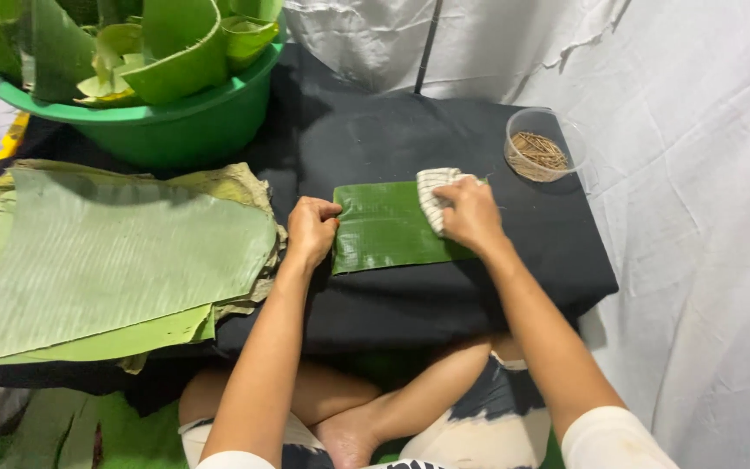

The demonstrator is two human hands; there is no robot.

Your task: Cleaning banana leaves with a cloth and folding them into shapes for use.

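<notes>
A glossy green banana-leaf piece (pixel 385 227) lies flat on a black cloth-covered low table (pixel 444 295). My left hand (pixel 310 230) is curled into a fist and presses down on the leaf's left edge. My right hand (pixel 470 214) grips a striped white cloth (pixel 431 193) and holds it on the leaf's right end. I sit cross-legged behind the table, knees showing below.
A stack of large pale banana leaves (pixel 106 260) covers the table's left part. A green basin (pixel 175 122) with rolled leaves stands at the back left. A clear plastic cup of small wooden sticks (pixel 540 149) sits at the back right. White sheeting (pixel 705 217) hangs around.
</notes>
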